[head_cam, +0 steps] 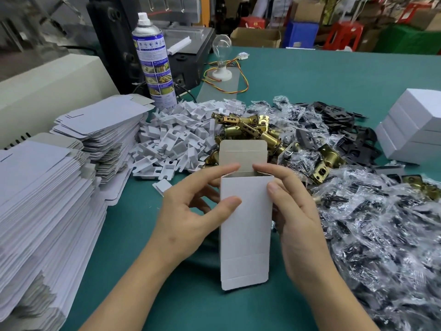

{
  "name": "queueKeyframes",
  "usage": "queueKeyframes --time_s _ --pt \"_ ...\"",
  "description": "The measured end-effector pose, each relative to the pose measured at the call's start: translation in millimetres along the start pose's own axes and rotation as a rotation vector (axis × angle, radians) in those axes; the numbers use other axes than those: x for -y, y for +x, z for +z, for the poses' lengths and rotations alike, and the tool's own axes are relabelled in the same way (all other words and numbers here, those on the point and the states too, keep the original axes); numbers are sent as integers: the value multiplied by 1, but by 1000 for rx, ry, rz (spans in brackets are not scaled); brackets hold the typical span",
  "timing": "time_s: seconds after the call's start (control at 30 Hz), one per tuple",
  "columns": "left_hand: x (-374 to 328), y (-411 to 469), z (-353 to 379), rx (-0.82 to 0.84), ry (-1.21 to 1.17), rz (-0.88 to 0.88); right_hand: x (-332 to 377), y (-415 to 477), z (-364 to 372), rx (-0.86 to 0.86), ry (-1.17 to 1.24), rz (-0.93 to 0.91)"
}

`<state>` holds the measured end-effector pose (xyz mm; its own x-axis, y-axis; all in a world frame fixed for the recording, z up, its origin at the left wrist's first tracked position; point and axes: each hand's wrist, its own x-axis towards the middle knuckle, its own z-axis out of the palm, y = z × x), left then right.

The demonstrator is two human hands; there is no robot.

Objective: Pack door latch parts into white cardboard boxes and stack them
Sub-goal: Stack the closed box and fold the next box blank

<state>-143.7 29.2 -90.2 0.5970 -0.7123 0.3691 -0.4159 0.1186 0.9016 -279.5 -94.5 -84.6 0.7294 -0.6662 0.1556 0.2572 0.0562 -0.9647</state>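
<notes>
Both hands hold one white box (245, 225) upright above the green counter (133, 235). The left hand (188, 211) pinches its left edge, the right hand (296, 211) grips its right edge; the top flap stands open.

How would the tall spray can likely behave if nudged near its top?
The spray can stands upright, tall and narrow, so a push near its cap would probably tip it. Its round body suggests it would then roll across the green table. The glossy printed wall looks smooth, so it may be a little slippery to grip.
</notes>
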Motion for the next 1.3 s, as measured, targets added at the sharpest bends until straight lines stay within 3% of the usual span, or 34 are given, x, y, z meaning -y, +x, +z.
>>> queueKeyframes --time_s 0.4,0.63,0.77,0.97,1.3 --pt "-1 3 4 24 -165 -184 0 1 2 53 -75 35" --pt "0 5 4 116 -252 -313 -3 4 -3 -130 85 199" --pt "-1 4 4 186 -225 -337 -2 3 -4 3 188 302" --pt "1 6 2 92 -240 -356 -7 5 -6 19 182 269" --pt "2 5 -1 165 -115 -255 -10 3 -7 8 139 296"
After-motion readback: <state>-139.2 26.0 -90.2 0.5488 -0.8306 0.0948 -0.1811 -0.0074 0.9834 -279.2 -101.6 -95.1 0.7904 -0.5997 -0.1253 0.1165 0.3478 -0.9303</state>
